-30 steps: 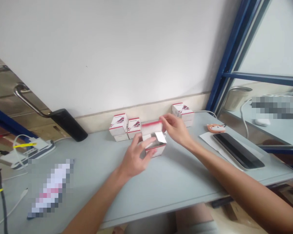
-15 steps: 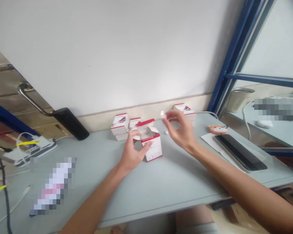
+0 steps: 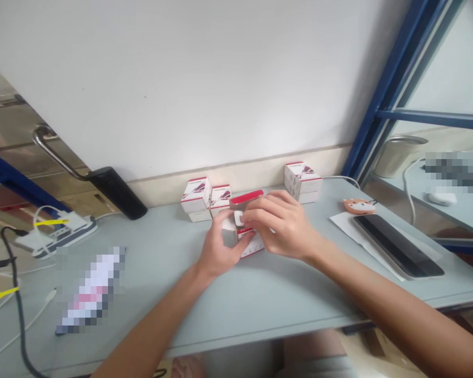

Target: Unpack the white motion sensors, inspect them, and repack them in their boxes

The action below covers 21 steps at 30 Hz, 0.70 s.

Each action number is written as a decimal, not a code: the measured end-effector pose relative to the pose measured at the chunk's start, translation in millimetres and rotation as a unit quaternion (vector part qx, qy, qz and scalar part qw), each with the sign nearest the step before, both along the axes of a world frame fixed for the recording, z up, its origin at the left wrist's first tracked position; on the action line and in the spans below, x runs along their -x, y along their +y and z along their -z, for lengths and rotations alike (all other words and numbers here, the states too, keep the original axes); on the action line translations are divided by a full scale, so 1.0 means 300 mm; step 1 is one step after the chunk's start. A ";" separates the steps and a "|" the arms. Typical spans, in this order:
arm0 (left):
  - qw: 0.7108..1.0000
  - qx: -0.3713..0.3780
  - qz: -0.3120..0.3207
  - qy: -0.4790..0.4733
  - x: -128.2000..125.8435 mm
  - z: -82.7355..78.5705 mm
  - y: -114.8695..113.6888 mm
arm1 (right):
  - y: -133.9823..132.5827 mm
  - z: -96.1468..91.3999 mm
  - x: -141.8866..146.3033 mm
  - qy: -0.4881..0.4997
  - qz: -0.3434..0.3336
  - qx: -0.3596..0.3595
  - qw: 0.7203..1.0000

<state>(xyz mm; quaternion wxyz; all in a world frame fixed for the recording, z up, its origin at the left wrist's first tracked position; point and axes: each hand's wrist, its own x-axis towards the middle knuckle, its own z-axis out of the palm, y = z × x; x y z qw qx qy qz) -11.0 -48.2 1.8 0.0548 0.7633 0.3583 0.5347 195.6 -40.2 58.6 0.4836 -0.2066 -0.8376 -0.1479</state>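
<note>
At nine o'clock on the desk (image 3: 260, 304), a power strip (image 3: 59, 233) is lying well clear. Centre now: the left hand (image 3: 216, 252) is wrapping around the small red-and-white box (image 3: 229, 236), thumb pressing its front and bracing it on the desk. Its red lid flap (image 3: 246, 199) is standing open at twelve o'clock. The right hand (image 3: 286, 228) is curling over the opening, fingertips bunching on a small white piece (image 3: 239, 218). Pinching or just pressing, I cannot tell. The best way here, I'd judge, is steadying the box firmly and working gently, sparing the flap. Closed boxes (image 3: 301, 181) are sitting at one o'clock.
</note>
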 end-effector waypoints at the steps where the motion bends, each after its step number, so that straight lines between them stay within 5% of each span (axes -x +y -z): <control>1: 1.000 -0.013 -0.001 0.001 0.001 0.006 0.003 | -0.002 -0.004 0.000 -0.003 -0.003 0.018 1.000; 9: 0.996 -0.081 0.030 -0.006 0.013 0.012 0.026 | -0.025 -0.031 -0.005 -0.066 -0.040 0.154 0.985; 13: 0.998 -0.044 0.038 -0.030 0.010 -0.018 0.023 | 0.007 -0.020 -0.022 -0.009 -0.067 0.141 0.988; 16: 0.998 -0.027 0.053 -0.037 0.008 -0.039 0.019 | 0.059 -0.006 -0.054 0.069 0.035 0.156 0.985; 18: 0.998 -0.029 0.055 -0.032 0.008 -0.045 0.018 | 0.099 0.010 -0.082 0.014 0.132 0.224 0.965; 21: 0.997 -0.058 0.052 -0.008 0.007 -0.045 0.022 | 0.154 0.061 -0.112 -0.134 0.232 0.343 0.900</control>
